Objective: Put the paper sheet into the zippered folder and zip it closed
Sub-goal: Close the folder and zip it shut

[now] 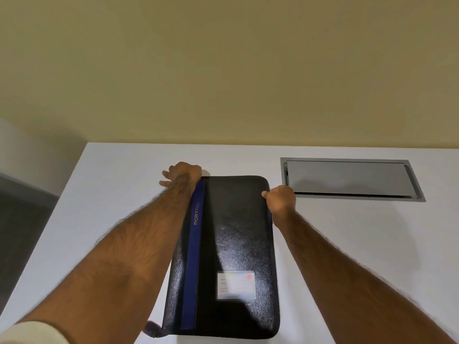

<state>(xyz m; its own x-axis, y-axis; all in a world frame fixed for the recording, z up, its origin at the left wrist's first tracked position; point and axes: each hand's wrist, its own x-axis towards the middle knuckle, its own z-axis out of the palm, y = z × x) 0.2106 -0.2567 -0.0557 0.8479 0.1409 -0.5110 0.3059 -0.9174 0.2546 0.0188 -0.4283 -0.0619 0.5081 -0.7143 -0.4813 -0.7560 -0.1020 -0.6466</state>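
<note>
My left hand (182,173) clutched the far left corner of the black zippered folder (238,244), which lay flat and closed on the white table (119,194); my right hand (282,198) was clenched on its right edge near the far corner, beside 1 grey hatch (347,178)
</note>
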